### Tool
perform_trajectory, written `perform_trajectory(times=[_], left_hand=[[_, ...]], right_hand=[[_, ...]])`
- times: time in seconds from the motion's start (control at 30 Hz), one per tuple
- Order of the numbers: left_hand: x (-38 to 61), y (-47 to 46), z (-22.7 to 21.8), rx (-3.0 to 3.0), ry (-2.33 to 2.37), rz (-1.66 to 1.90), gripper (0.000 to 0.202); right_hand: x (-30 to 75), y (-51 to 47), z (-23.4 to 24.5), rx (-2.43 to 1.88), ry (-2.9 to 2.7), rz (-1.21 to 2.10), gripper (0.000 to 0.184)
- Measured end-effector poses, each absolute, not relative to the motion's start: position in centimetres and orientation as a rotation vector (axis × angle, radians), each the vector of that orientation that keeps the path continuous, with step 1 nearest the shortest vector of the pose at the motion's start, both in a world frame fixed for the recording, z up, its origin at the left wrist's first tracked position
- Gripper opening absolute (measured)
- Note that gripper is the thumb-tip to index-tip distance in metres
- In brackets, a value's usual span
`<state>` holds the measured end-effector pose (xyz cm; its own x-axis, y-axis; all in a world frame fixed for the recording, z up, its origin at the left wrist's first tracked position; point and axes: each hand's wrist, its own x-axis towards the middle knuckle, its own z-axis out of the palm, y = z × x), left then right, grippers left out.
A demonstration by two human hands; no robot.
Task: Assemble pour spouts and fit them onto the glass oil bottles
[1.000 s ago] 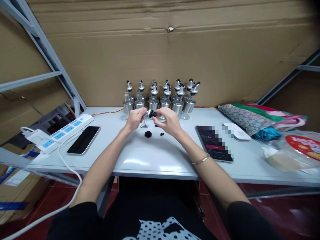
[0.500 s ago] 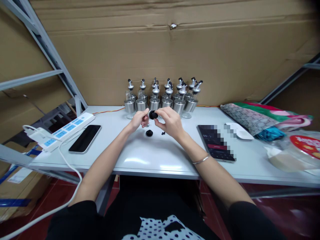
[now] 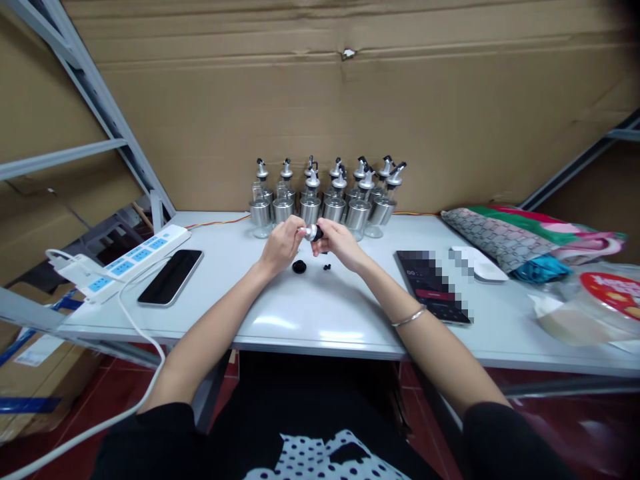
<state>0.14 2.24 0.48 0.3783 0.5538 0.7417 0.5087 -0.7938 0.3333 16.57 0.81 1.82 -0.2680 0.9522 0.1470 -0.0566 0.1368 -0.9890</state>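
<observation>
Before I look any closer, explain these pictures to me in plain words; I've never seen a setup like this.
There is no machine here, only a person's bare hands. Every picture comes from one camera worn on the head, looking forward and down. The left hand and right hand hold a silver-and-black piece between them, resembling the bottle tops behind. On the white table lie a black round part and small black bits. Glass-and-metal bottles stand behind; a phone and power strip lie to the left.
</observation>
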Motion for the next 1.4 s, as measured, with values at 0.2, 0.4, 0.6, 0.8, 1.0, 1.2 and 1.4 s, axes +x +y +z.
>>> perform_trajectory(times=[0.2,0.4,0.6,0.8,1.0,1.2,1.4], left_hand=[[-0.3,3.2,0.4,2.609,1.082,1.364,0.054],[-1.4,4.3,0.3,2.328,1.203,1.442,0.045],[-1.9,5.8,-1.3,2.204,1.354,1.236,0.013],[-2.1,6.8,-3.1,2.268,1.342,0.967,0.011],[-2.5,7.0,-3.5,2.39,1.338,0.853,0.022],[-2.0,5.9,-2.5,2.482,1.37,0.786,0.025],[-2.0,5.9,-2.8,2.52,1.322,0.74,0.026]], right_hand=[[16.5,0.8,1.9,-0.831,-1.372,1.263,0.047],[17.5,1.4,2.1,-0.806,-1.471,1.01,0.037],[18.4,2.4,1.6,-0.962,-1.348,0.951,0.031],[18.4,2.7,1.2,-0.976,-1.375,0.893,0.031],[18.5,2.8,1.0,-1.023,-1.53,0.789,0.029],[17.8,1.9,0.5,-1.097,-2.124,0.41,0.023],[17.2,1.3,0.0,-1.074,-2.4,0.289,0.03]])
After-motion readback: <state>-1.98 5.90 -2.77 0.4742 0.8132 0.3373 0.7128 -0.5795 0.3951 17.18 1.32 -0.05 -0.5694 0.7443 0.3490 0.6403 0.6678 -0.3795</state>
